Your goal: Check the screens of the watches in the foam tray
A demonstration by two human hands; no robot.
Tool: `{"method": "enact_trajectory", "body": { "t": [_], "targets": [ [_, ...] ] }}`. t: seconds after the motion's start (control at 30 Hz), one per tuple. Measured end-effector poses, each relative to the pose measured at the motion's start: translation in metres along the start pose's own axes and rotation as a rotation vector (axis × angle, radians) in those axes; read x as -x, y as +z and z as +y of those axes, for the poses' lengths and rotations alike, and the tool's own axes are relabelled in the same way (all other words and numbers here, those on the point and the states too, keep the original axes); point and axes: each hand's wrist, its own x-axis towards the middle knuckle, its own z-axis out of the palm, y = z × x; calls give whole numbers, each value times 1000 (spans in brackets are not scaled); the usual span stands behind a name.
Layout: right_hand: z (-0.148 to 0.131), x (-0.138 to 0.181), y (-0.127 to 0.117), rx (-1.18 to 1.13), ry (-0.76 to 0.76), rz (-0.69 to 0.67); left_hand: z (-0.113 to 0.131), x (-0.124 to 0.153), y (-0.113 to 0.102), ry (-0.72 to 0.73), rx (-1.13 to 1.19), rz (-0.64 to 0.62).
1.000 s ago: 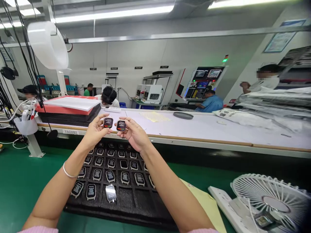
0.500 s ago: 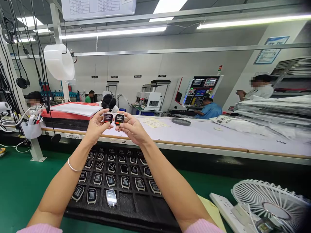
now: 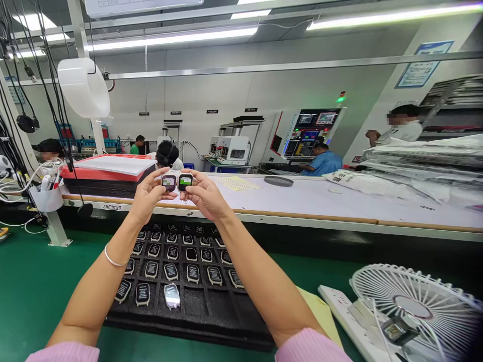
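Note:
Two smartwatch bodies without straps are held up side by side above the shelf edge, screens facing me. My left hand (image 3: 151,193) is closed on the left smartwatch (image 3: 169,183), its thumb low on the screen. The right smartwatch (image 3: 185,182) is pinched in my right hand (image 3: 205,196). Both screens are lit, with a green band showing. Below my arms lies a black foam tray (image 3: 188,324) with rows of similar smartwatches, most showing pale text. One smartwatch (image 3: 172,295) in the front row has a bright, reflective face. Several front-right pockets hold nothing.
A white fan (image 3: 413,299) and a power strip (image 3: 339,306) stand at the right. Red and black trays (image 3: 109,168) sit on the raised shelf (image 3: 302,201) at left, plastic bags (image 3: 415,166) at right. Cables (image 3: 49,90) hang at left. Several people work beyond.
The watch screens have changed from mostly text to showing green bands. Both hands keep their grip in nearly the same place. The whole view has shifted slightly.

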Motion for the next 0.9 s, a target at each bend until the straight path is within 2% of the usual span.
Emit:
{"method": "enact_trajectory", "body": {
  "t": [0.37, 0.9],
  "targets": [
    [7, -2, 6, 18, -32, 60, -1, 4, -1, 5, -53, 5],
    [19, 16, 10, 43, 51, 50, -10, 24, -10, -60, 17, 23]
  ]
}}
